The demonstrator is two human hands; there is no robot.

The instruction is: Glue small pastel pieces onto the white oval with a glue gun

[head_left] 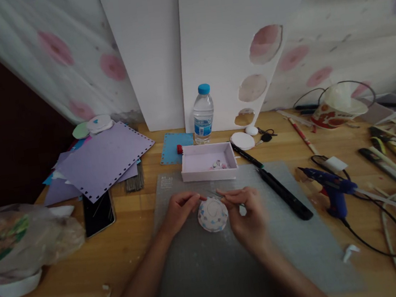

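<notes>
A small round white disc (212, 215) with blue and pink bits around its rim lies on the grey cutting mat (197, 267). At the disc's upper left edge, my left hand (182, 211) has its thumb and fingers pinched together. Something reddish shows at those fingertips, too small to make out. My right hand (247, 212), slightly blurred, is closed at the disc's upper right around what look like thin metal tweezers (214, 193), pointing left above the disc. Just beyond the hands stands an open pale pink box (210, 174) with a few small decorations inside.
Behind the box stands a water bottle (203, 114). A black craft knife (283, 193) lies on the mat's right, with a blue glue gun (331, 186) and its cord farther right. Purple paper sheets (106, 159), a phone (99, 214) and a plastic bag (30, 244) lie left.
</notes>
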